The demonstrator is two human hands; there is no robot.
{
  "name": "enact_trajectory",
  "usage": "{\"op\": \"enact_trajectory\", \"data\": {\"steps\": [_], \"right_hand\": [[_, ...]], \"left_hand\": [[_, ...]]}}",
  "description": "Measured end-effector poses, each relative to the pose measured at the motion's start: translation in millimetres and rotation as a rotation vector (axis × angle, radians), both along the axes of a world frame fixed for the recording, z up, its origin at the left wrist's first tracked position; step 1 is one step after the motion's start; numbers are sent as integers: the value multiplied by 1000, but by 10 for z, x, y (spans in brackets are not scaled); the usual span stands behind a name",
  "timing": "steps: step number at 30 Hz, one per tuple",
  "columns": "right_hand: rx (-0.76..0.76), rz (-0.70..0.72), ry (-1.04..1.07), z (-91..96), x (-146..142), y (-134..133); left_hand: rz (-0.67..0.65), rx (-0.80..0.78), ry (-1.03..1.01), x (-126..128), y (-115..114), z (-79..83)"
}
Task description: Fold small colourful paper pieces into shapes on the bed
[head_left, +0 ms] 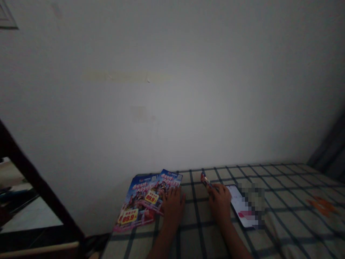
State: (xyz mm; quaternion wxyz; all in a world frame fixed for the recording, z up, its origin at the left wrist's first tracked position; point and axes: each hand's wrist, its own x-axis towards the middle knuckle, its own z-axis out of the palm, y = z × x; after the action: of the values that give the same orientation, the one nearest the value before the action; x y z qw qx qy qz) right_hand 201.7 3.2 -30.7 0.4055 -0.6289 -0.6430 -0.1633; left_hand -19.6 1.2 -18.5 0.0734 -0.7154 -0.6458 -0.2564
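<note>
My left hand [174, 203] lies with its fingers spread on the right edge of a smaller blue and pink printed flyer [168, 180]. That flyer overlaps a larger flyer of like design [137, 210], marked with a yellow and red price label. To the right, my right hand [220, 200] is closed around a narrow, colourful printed piece [205, 178], its far end sticking out past the fingers. Whether this is a folded flyer or a small packet I cannot tell. Just beside that hand lies a phone [241, 207] with its screen lit.
A checked cloth [196, 230] covers the surface, which meets a pale wall [188, 90] at the back. An orange patch [322, 205] shows on the cloth at right. A dark slanted frame [35, 176] stands at left, and a dark curtain [330, 151] hangs far right.
</note>
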Motion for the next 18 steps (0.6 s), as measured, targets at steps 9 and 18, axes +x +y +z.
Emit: {"op": "enact_trajectory", "data": {"steps": [9, 18], "right_hand": [[-114, -23, -44, 119, -83, -91], [-51, 30, -62, -39, -54, 3]], "left_hand": [[-105, 94, -77, -64, 34, 5], [166, -46, 82, -92, -26, 66]]}}
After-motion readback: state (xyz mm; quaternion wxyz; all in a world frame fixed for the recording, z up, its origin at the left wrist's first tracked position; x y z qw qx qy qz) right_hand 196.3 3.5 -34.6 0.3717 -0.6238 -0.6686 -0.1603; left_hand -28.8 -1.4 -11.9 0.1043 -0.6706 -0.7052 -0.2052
